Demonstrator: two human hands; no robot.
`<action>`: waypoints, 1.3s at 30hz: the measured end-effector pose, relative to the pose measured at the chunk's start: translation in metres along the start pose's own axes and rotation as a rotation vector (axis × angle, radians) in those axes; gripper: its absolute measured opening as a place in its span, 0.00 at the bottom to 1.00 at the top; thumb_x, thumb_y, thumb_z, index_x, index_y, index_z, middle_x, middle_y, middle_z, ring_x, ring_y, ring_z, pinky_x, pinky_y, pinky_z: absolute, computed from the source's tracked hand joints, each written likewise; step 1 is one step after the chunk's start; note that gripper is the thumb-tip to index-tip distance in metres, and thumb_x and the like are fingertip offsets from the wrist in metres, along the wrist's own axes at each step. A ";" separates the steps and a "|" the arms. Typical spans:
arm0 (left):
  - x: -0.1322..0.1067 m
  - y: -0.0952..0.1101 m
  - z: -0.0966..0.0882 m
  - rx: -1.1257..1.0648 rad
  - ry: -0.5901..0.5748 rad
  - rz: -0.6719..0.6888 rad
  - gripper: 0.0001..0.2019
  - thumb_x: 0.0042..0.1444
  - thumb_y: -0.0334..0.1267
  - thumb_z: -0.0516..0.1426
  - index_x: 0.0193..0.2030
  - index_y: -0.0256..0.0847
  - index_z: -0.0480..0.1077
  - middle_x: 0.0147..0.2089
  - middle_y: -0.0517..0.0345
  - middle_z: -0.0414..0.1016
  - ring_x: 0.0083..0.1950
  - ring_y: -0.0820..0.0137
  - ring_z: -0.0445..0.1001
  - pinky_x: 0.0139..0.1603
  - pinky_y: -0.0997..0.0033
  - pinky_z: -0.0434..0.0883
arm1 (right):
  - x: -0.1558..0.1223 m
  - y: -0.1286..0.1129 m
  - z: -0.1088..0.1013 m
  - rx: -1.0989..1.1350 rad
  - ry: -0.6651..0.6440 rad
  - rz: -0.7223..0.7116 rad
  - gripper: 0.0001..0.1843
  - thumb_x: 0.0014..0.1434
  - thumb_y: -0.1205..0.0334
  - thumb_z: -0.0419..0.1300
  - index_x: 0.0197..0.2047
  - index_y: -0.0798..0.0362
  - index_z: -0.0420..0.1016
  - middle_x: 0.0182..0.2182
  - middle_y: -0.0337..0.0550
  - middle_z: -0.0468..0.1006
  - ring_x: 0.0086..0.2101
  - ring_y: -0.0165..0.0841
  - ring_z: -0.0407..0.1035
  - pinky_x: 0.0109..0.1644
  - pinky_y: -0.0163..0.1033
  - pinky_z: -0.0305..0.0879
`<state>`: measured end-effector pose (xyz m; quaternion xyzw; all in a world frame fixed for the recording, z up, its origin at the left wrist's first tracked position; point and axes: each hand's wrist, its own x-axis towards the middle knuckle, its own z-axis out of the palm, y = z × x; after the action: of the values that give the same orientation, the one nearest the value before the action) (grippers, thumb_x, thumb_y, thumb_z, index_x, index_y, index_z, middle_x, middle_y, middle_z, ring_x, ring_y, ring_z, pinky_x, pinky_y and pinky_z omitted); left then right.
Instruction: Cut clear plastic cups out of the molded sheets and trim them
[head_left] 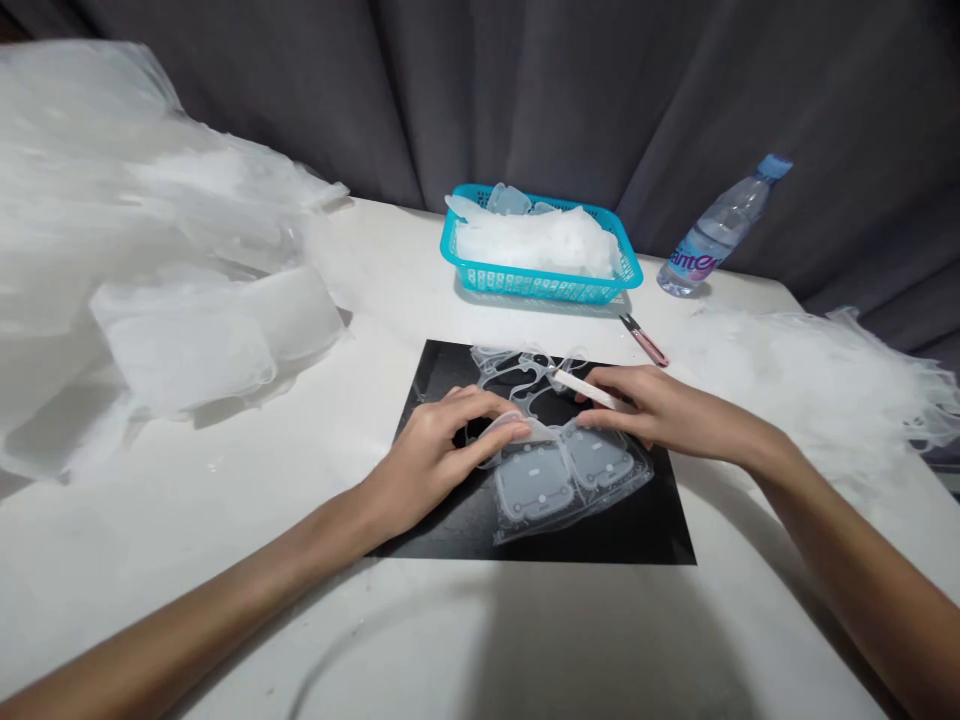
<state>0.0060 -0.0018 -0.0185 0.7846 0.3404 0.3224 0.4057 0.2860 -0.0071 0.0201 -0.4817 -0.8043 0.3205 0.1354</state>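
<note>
My left hand is closed, thumb against fingers, on the edge of a translucent rubbery sheet. The sheet has rounded rectangular panels with small holes and slots, and an open, looping web at its far side. It lies on a black mat, with a flap lifted at my left fingertips. Between the fingers of my right hand is a slim white-handled tool, its small metal tip pointing left over the web. My right fingertips are close to the sheet's right panel; I cannot tell if they touch it.
A blue basket of translucent pieces stands behind the mat. Pink-handled thread snips and a water bottle are to its right. Piles of translucent sheets lie at left and right. A grey curtain hangs behind the table.
</note>
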 end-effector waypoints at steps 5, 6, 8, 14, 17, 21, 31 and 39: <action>0.000 0.001 0.001 -0.042 0.019 -0.004 0.06 0.67 0.39 0.63 0.41 0.42 0.81 0.41 0.59 0.84 0.43 0.68 0.77 0.50 0.69 0.69 | -0.005 0.004 -0.022 -0.134 0.025 0.025 0.19 0.72 0.46 0.56 0.46 0.50 0.81 0.38 0.43 0.84 0.36 0.36 0.76 0.38 0.38 0.68; 0.000 0.000 0.002 -0.041 0.027 0.003 0.05 0.67 0.38 0.63 0.41 0.42 0.81 0.41 0.59 0.84 0.42 0.68 0.77 0.49 0.69 0.69 | -0.004 0.010 -0.022 -0.231 0.126 0.038 0.18 0.73 0.47 0.56 0.46 0.50 0.81 0.40 0.45 0.83 0.38 0.38 0.76 0.39 0.38 0.67; 0.000 -0.001 0.003 -0.037 0.045 0.025 0.04 0.66 0.37 0.64 0.40 0.41 0.81 0.40 0.59 0.84 0.42 0.68 0.77 0.49 0.69 0.70 | -0.002 0.027 -0.019 -0.486 0.371 0.133 0.17 0.72 0.47 0.57 0.47 0.51 0.80 0.43 0.49 0.82 0.42 0.43 0.75 0.38 0.40 0.64; 0.000 -0.001 0.002 -0.007 0.043 0.077 0.03 0.67 0.35 0.63 0.42 0.41 0.80 0.41 0.57 0.84 0.42 0.67 0.77 0.49 0.67 0.70 | 0.005 0.073 -0.007 -0.813 0.459 0.388 0.18 0.71 0.50 0.55 0.50 0.54 0.77 0.45 0.57 0.78 0.44 0.48 0.70 0.35 0.41 0.58; 0.000 0.001 0.001 0.013 0.036 0.117 0.04 0.68 0.34 0.62 0.43 0.41 0.80 0.41 0.57 0.84 0.43 0.67 0.77 0.49 0.66 0.70 | 0.007 0.077 -0.005 -0.879 0.441 0.362 0.16 0.72 0.59 0.49 0.48 0.56 0.77 0.43 0.57 0.78 0.41 0.46 0.71 0.34 0.42 0.56; 0.000 0.002 0.000 0.051 0.040 0.161 0.04 0.68 0.34 0.62 0.44 0.42 0.80 0.42 0.55 0.85 0.43 0.65 0.77 0.49 0.65 0.71 | 0.008 0.071 -0.006 -0.947 0.452 0.379 0.15 0.69 0.66 0.48 0.45 0.59 0.76 0.39 0.58 0.79 0.36 0.44 0.71 0.33 0.43 0.54; -0.003 0.001 0.000 0.059 0.056 0.246 0.06 0.65 0.31 0.64 0.46 0.44 0.81 0.43 0.57 0.86 0.44 0.66 0.79 0.52 0.63 0.72 | -0.008 0.002 -0.011 -0.215 0.237 -0.108 0.14 0.75 0.56 0.52 0.56 0.49 0.75 0.46 0.48 0.82 0.43 0.39 0.76 0.44 0.41 0.72; -0.002 0.000 0.001 0.026 0.120 0.168 0.01 0.62 0.34 0.68 0.40 0.43 0.82 0.38 0.58 0.86 0.40 0.67 0.77 0.47 0.65 0.72 | -0.009 -0.018 0.007 -0.064 0.188 -0.404 0.17 0.74 0.62 0.56 0.63 0.48 0.76 0.44 0.46 0.84 0.43 0.38 0.77 0.48 0.44 0.73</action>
<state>0.0054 -0.0034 -0.0194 0.7947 0.3013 0.3974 0.3461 0.2741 -0.0232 0.0269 -0.3428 -0.8781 0.2148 0.2557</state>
